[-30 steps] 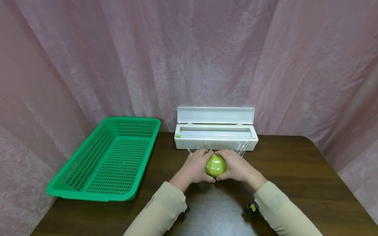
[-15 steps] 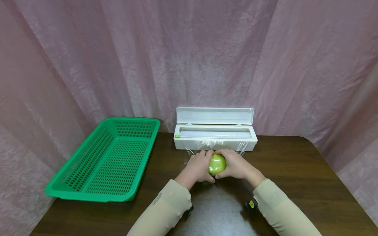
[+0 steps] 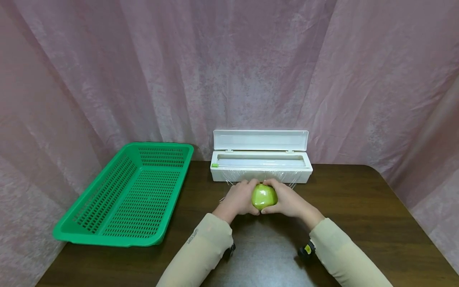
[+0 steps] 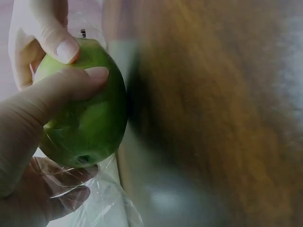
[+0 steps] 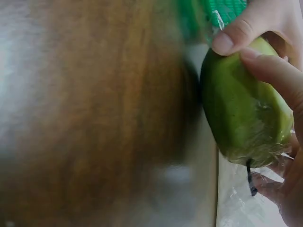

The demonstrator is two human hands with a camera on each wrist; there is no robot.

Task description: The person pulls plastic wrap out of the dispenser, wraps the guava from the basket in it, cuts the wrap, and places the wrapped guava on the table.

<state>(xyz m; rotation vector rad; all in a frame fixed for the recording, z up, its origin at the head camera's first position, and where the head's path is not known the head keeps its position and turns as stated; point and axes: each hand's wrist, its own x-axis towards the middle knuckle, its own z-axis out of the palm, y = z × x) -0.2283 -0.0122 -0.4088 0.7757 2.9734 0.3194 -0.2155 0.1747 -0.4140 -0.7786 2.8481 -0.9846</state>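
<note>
Both hands grip a shiny green pear (image 3: 264, 196) in front of a white cling film box (image 3: 261, 176). Thin clear cling film (image 5: 265, 111) clings to the pear and runs in creases toward the box front. My left hand (image 3: 241, 198) holds one end, its thumb across the near side in the left wrist view, with film over its lower fingers. From the other side my right hand (image 3: 288, 200) clasps it, thumb pressed near the left thumb. A dark stem (image 5: 252, 179) sticks out at the right hand's end.
The box's lid (image 3: 261, 140) stands raised at the back, a film roll (image 3: 261, 163) inside and a small green slider (image 3: 214, 165) at its left. To the left lies a green slotted basket (image 3: 162, 235) on the dark wooden table (image 3: 355, 207). A pink curtain hangs behind.
The pear has turned in the hands and moved slightly away from me, closer to the box. Both hands keep hold of it; the left has shifted a little to the right.
</note>
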